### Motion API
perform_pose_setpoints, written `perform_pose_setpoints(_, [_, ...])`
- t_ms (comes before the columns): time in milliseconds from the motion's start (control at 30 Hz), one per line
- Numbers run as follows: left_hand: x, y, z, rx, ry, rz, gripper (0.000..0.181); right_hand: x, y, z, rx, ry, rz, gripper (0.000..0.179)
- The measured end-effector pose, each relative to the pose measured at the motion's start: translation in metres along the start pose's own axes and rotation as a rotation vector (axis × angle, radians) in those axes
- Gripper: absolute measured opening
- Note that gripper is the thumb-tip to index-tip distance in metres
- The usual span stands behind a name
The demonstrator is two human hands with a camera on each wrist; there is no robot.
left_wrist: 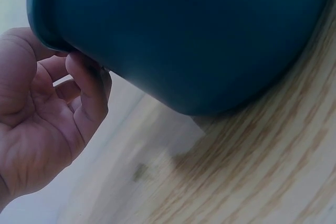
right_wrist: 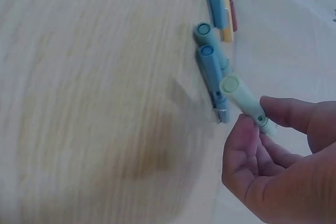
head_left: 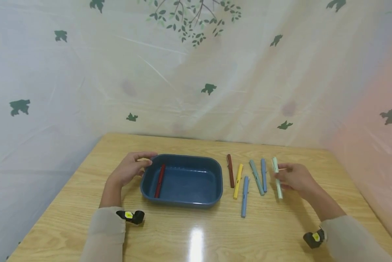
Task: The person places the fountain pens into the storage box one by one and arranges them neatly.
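Observation:
My right hand [head_left: 295,178] pinches a pale green pen [head_left: 277,178] between thumb and fingers, near the pen's middle. In the right wrist view the pen's round end points toward the camera, above the table. At the left, my left hand [head_left: 130,169] grips the rim of a dark blue rectangular tray [head_left: 183,204], its thumb over the edge and its fingers curled under the lip outside. Inside the tray a red pen [head_left: 160,181] lies along the left end. Nearest to the right hand on the table are a blue pen [head_left: 264,175] and a grey-green pen [head_left: 256,177], close side by side.
Between the tray and that pair lie a dark red pen [head_left: 230,171], a yellow pen [head_left: 238,181] and another blue pen [head_left: 245,197]. The wooden table [head_left: 170,236] ends at a hanging cloth [head_left: 183,109] with leaf prints behind it.

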State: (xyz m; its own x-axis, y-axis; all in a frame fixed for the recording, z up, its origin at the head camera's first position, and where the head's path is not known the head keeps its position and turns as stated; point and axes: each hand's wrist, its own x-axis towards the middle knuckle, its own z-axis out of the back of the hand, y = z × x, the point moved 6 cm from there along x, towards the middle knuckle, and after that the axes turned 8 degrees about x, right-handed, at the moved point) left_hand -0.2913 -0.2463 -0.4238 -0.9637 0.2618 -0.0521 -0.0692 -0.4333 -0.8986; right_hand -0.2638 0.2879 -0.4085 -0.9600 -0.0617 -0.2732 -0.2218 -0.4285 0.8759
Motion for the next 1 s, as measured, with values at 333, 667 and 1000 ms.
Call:
perform_pose_setpoints(333, [-0.001, -0.001, 0.0, -0.009, 0.008, -0.003, 0.041, 0.008, 0.031, -0.021, 0.047, 0.012, 0.04, 0.063])
perform_pose_setpoints(667, [0.001, 0.003, -0.001, -0.041, 0.017, 0.003, 0.041, 0.013, 0.063, -0.048, 0.107, 0.043, 0.086, 0.059])
perform_pose_setpoints(1000, [-0.002, 0.001, -0.001, -0.035, 0.028, -0.005, 0.043, 0.016, 0.099, -0.077, 0.174, 0.063, 0.15, 0.053])
